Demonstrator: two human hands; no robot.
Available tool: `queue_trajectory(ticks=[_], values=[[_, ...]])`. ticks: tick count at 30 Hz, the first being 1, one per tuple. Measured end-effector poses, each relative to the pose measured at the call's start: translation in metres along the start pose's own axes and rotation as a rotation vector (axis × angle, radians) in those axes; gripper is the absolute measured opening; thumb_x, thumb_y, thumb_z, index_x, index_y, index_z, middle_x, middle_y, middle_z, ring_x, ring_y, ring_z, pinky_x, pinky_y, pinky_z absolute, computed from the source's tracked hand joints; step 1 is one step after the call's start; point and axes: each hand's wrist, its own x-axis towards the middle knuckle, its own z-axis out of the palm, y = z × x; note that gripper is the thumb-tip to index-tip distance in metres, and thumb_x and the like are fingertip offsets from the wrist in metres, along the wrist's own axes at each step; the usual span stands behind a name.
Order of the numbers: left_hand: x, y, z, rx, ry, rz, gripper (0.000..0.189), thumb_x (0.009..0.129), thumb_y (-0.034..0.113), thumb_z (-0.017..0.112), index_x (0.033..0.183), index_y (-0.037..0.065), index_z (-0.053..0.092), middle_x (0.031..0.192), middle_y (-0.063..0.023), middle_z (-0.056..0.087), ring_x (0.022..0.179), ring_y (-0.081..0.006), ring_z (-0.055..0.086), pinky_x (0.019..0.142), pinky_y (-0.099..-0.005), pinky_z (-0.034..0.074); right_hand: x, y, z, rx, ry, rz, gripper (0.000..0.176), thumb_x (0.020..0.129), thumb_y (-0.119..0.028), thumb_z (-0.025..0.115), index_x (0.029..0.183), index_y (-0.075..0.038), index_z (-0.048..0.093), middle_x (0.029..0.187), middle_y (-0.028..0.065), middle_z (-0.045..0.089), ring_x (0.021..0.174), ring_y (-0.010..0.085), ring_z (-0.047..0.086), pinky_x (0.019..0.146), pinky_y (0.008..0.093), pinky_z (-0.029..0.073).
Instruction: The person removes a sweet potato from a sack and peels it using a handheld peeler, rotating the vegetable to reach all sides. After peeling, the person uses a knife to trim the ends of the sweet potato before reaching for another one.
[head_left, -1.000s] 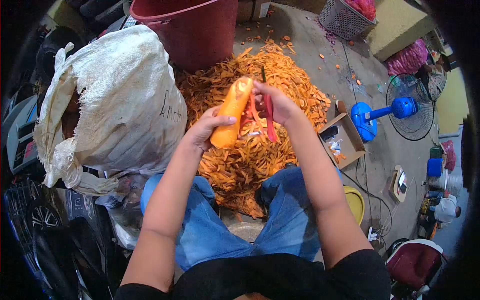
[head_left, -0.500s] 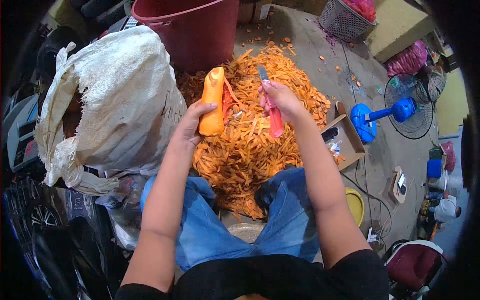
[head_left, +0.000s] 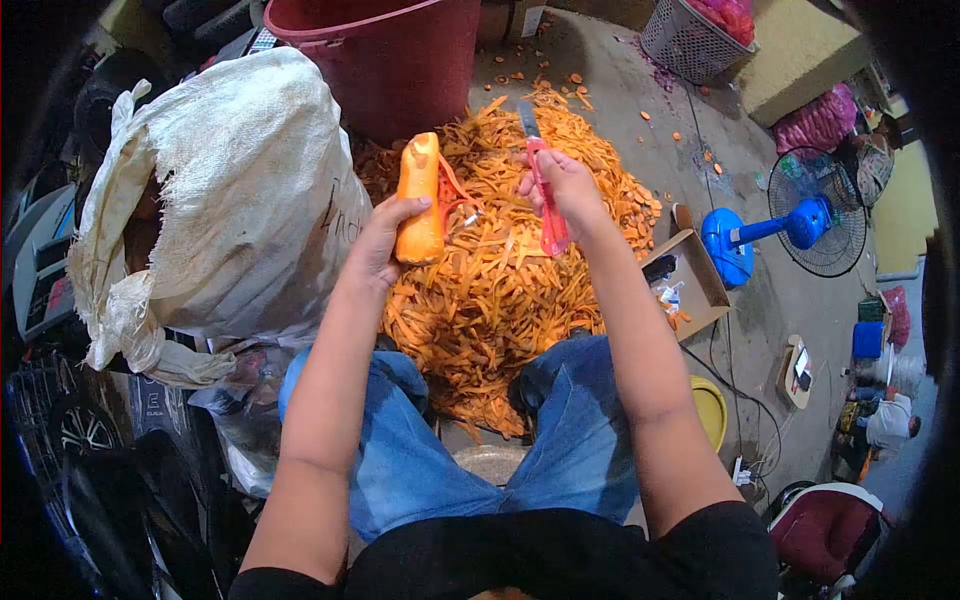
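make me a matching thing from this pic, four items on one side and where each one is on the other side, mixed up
Things
1. carrot
2. red-handled cutting tool
3. dark red bucket
4. blue fan

Places
a. on the floor, to the right of the open cardboard box
b. gripped in the right hand
c. beyond the pile of orange peelings, at the top of the view
d. held upright in the left hand

Pairs: 1-d, 2-b, 3-c, 4-a
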Motion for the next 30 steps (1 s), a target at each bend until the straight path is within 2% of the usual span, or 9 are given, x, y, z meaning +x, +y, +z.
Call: queue_trajectory(ticks=[6, 9, 13, 14, 18, 20, 24, 27, 30], values=[[-0.002, -0.007, 0.008, 0.077, -0.131, -0.031, 0.043, 0.065, 0.014, 0.057, 0.101, -0.001, 0.040, 0.083, -0.0097, 0.050, 0.069, -0.0182, 0.054, 0.062, -0.0307, 0.049, 0.000, 0.009, 0.009, -0.015, -0.009, 0.103, 0.024, 0.082, -0.026, 0.041, 0.090, -0.006, 0.050, 0.054, -0.0019, 0.042, 0.040, 0.0052, 0.032, 0.038, 0.0192, 0.031], [-0.003, -0.014, 0.014, 0.118, -0.213, -0.044, 0.048, 0.064, 0.014, 0.058, 0.106, -0.001, 0.039, 0.088, -0.0090, 0.050, 0.076, -0.0155, 0.053, 0.066, -0.0277, 0.046, 0.000, 0.024, 0.022, -0.004, -0.017, 0.234, 0.024, 0.081, -0.028, 0.042, 0.089, -0.008, 0.051, 0.059, -0.0001, 0.049, 0.045, 0.0076, 0.041, 0.042, 0.0205, 0.035], [-0.004, -0.017, 0.018, 0.211, -0.280, -0.067, 0.052, 0.063, 0.014, 0.060, 0.108, -0.001, 0.039, 0.093, -0.0051, 0.051, 0.082, -0.0113, 0.050, 0.074, -0.0230, 0.040, 0.008, 0.044, 0.033, 0.334, -0.199, 0.176, 0.035, 0.081, -0.032, 0.038, 0.099, -0.003, 0.048, 0.090, 0.0094, 0.056, 0.078, 0.0157, 0.055, 0.070, 0.0283, 0.044], [-0.006, -0.014, 0.019, 0.227, -0.278, -0.056, 0.052, 0.063, 0.013, 0.060, 0.108, 0.000, 0.039, 0.093, -0.0051, 0.050, 0.082, -0.0112, 0.050, 0.074, -0.0231, 0.040, 0.007, 0.048, 0.032, 0.453, -0.146, 0.182, 0.023, 0.077, -0.023, 0.043, 0.088, -0.004, 0.052, 0.075, 0.0049, 0.056, 0.064, 0.0127, 0.053, 0.059, 0.0231, 0.042], [-0.004, -0.009, 0.015, 0.285, -0.242, -0.037, 0.048, 0.063, 0.013, 0.061, 0.106, 0.000, 0.042, 0.091, -0.0044, 0.051, 0.079, -0.0107, 0.050, 0.071, -0.0227, 0.040, 0.000, 0.039, 0.034, 0.402, -0.182, 0.092, 0.021, 0.075, -0.016, 0.045, 0.092, -0.005, 0.050, 0.073, 0.0027, 0.054, 0.062, 0.0099, 0.051, 0.057, 0.0217, 0.040], [-0.002, -0.008, 0.011, 0.299, -0.265, -0.033, 0.049, 0.063, 0.013, 0.061, 0.106, 0.000, 0.042, 0.090, -0.0041, 0.051, 0.078, -0.0104, 0.049, 0.071, -0.0226, 0.039, -0.006, 0.031, 0.036, -0.072, -0.237, -0.014, 0.024, 0.071, -0.008, 0.047, 0.095, -0.005, 0.049, 0.071, 0.0007, 0.052, 0.060, 0.0070, 0.048, 0.055, 0.0210, 0.039], [-0.004, -0.007, 0.008, 0.401, -0.307, -0.017, 0.047, 0.064, 0.014, 0.060, 0.106, 0.000, 0.041, 0.089, -0.0050, 0.051, 0.077, -0.0103, 0.050, 0.068, -0.0224, 0.041, 0.003, 0.043, 0.033, -0.159, -0.170, -0.033, 0.028, 0.068, -0.004, 0.049, 0.096, -0.005, 0.048, 0.071, -0.0009, 0.051, 0.059, 0.0054, 0.046, 0.053, 0.0214, 0.039], [-0.005, 0.000, 0.009, 0.191, -0.181, -0.047, 0.045, 0.066, 0.014, 0.059, 0.105, 0.000, 0.042, 0.088, -0.0058, 0.052, 0.072, -0.0107, 0.052, 0.063, -0.0222, 0.042, 0.003, 0.038, 0.029, -0.340, -0.043, -0.229, 0.025, 0.069, -0.010, 0.049, 0.092, -0.003, 0.047, 0.070, 0.0049, 0.055, 0.057, 0.0129, 0.052, 0.050, 0.0278, 0.040], [0.006, -0.003, -0.002, 0.259, -0.083, -0.033, 0.040, 0.067, 0.013, 0.057, 0.102, 0.000, 0.043, 0.084, -0.0056, 0.054, 0.069, -0.0111, 0.053, 0.061, -0.0225, 0.043, -0.010, 0.023, 0.029, -1.174, 0.151, -0.360, 0.022, 0.068, -0.022, 0.050, 0.079, -0.003, 0.046, 0.067, 0.0194, 0.054, 0.064, 0.0323, 0.053, 0.056, 0.0394, 0.043]])
